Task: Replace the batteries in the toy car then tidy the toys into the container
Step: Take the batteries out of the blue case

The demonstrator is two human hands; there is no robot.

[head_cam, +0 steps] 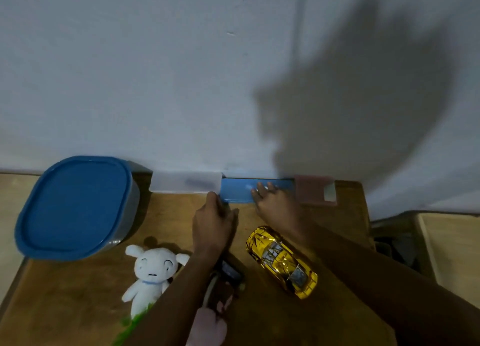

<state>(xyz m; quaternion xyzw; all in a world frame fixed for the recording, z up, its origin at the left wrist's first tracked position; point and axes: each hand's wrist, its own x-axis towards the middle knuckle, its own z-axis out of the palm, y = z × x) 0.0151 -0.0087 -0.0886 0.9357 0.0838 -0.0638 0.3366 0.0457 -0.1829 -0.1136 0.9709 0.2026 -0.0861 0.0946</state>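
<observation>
Head view showed a wooden table (pixel 259 319) pushed against a pale wall (pixel 155 72). Both hands reached to a flat blue box (pixel 236 192) lying along the wall edge, between a white box (pixel 184 184) and a dark red box (pixel 311 189). The left hand (pixel 213 223) pinched the blue box's left end between thumb and fingers. The right hand (pixel 272 202) lay on top of the box with its fingers spread and flat, not closed around anything. The gold toy car (pixel 281 261) sat on the table just beneath the right forearm, angled, touched by neither hand. The container (pixel 75 208), its blue lid on, stood at the far left by the wall. A white plush animal (pixel 153 270) lay near the container, beside the left forearm, and something pink (pixel 207 327), partly hidden, lay under that arm
</observation>
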